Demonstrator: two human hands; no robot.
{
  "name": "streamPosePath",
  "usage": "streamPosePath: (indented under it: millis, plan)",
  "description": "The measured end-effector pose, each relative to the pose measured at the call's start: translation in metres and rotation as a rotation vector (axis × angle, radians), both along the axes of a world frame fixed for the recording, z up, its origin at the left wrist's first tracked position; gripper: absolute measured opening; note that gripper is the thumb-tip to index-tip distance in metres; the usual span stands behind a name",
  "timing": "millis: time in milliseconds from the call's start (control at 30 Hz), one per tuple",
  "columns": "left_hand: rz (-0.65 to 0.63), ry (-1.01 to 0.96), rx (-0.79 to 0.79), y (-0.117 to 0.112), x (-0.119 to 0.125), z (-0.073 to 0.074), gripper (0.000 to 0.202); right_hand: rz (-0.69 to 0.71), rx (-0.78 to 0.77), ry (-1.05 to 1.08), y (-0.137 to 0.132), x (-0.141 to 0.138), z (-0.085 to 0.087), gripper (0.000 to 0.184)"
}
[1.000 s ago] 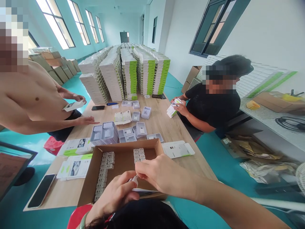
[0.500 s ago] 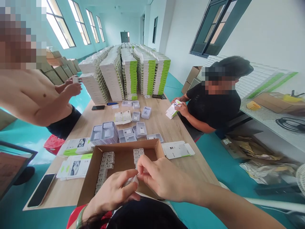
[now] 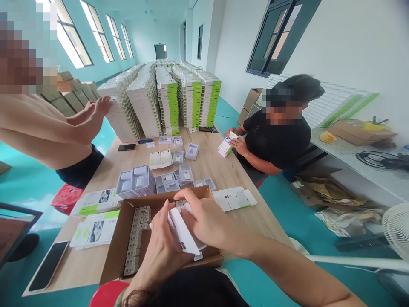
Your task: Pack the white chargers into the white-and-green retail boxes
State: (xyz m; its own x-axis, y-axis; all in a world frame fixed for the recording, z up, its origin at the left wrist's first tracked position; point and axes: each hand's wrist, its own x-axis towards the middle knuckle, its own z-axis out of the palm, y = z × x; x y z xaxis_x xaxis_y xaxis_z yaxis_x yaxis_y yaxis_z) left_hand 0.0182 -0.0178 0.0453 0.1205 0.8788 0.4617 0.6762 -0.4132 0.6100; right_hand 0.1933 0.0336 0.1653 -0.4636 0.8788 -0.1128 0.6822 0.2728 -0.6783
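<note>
A small white carton [image 3: 182,233], tilted with dark print near one corner, is between my two hands above the open cardboard box [image 3: 111,245]. My left hand [image 3: 161,238] grips its left side, fingers pointing up along the panel. On the other side, my right hand [image 3: 206,217] has its thumb pressed at the carton's opening and its index finger bent over the top; part of the carton is hidden behind it. Rows of small white blocks [image 3: 136,238] line the left side of the cardboard box, and a few more show behind my right hand.
Purple-grey trays [image 3: 136,181] are stacked behind the box; loose trays [image 3: 185,172] lie beyond. Flat printed cartons [image 3: 99,228] and a phone [image 3: 47,266] are at left. Tall carton stacks [image 3: 168,102] fill the far end. One person stands left; another [image 3: 277,136] sits right, folding a carton.
My hands were pinching a small white item low over the box; now they hold a white carton, raised slightly. The view has shifted a little. The left person's hands now reach the stack.
</note>
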Motion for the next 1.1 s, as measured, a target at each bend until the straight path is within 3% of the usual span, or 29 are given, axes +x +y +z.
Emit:
streamPosePath:
  millis: [133, 200, 300, 467, 533, 700, 833, 967, 1100]
  plan:
    - [-0.046, -0.105, -0.220, 0.000, -0.002, 0.000, 0.108, 0.058, -0.233, -0.029, 0.000, 0.004, 0.008, 0.078]
    - [-0.087, -0.171, -0.294, 0.001, -0.005, 0.002, 0.098, 0.094, -0.351, -0.032, 0.000, 0.007, 0.011, 0.086]
    - [-0.104, -0.226, -0.344, 0.000, -0.009, 0.005, 0.093, 0.105, -0.301, -0.059, -0.002, 0.009, 0.008, 0.082]
    - [-0.139, -0.300, -0.459, 0.001, -0.012, -0.001, 0.100, 0.108, -0.177, -0.090, -0.006, 0.009, -0.004, 0.065]
    - [-0.136, -0.305, -0.406, 0.000, -0.010, -0.007, 0.095, 0.091, -0.188, -0.050, -0.008, 0.008, -0.007, 0.058]
    - [0.016, -0.140, -0.106, -0.008, 0.005, -0.026, 0.077, -0.001, -0.202, -0.006, -0.015, 0.002, -0.012, 0.057]
    - [0.060, -0.179, -0.140, -0.015, 0.017, -0.032, 0.075, -0.053, -0.221, 0.023, -0.021, -0.004, -0.018, 0.058]
    - [0.116, -0.194, -0.118, -0.013, 0.023, -0.027, 0.081, -0.055, -0.146, 0.079, -0.028, -0.010, -0.033, 0.058]
    - [0.181, -0.224, -0.098, -0.007, 0.029, -0.022, 0.069, -0.012, -0.068, 0.179, -0.036, -0.012, -0.049, 0.057]
